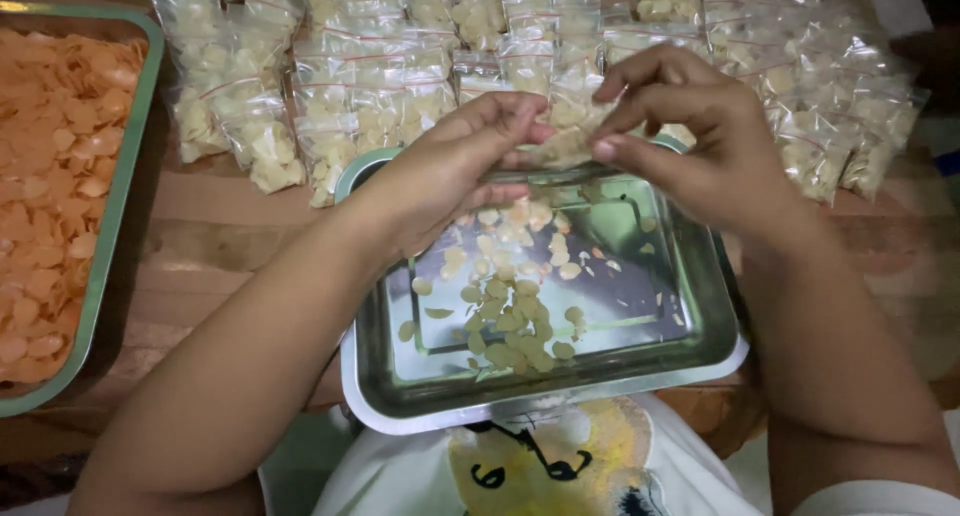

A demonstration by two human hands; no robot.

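Note:
My left hand (455, 171) and my right hand (700, 141) meet above a shiny steel tray (700, 351). Together they pinch a small clear plastic bag (565, 141) filled with pale chips, fingers closed on its top edge. Below the hands, a loose scatter of pale chips (510, 306) lies in the tray's middle. The tray rests near my lap, over a white garment with a yellow print (545, 466).
Several rows of filled clear bags of pale chips (370, 76) lie on the wooden surface behind the tray, stretching to the right (830, 106). At the left stands a green-rimmed tray (110, 216) heaped with orange chips (50, 176).

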